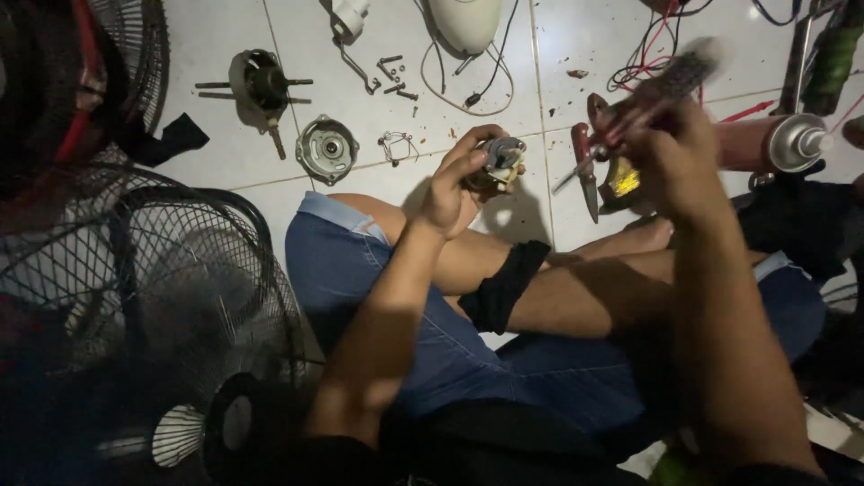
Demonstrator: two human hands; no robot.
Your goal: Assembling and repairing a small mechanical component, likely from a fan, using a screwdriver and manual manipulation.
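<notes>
Head view: my left hand [454, 184] fingers clamp the small motor part [499, 162]; right hand [670, 148] grips a blurred brush [679, 76]. Motor housing [327, 148], rotor [261, 85], screws [396, 76] lie dismantled; reassembly not begun, I judge.

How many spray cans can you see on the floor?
1. The spray can lies on its side on the white tiles at the right, just past the right hand. More could be hidden in the dark edges.

Blue denim shorts [504, 360], white floor tiles [306, 27], black wire fan grille [193, 261], silver-capped pink spray can [774, 142].
</notes>
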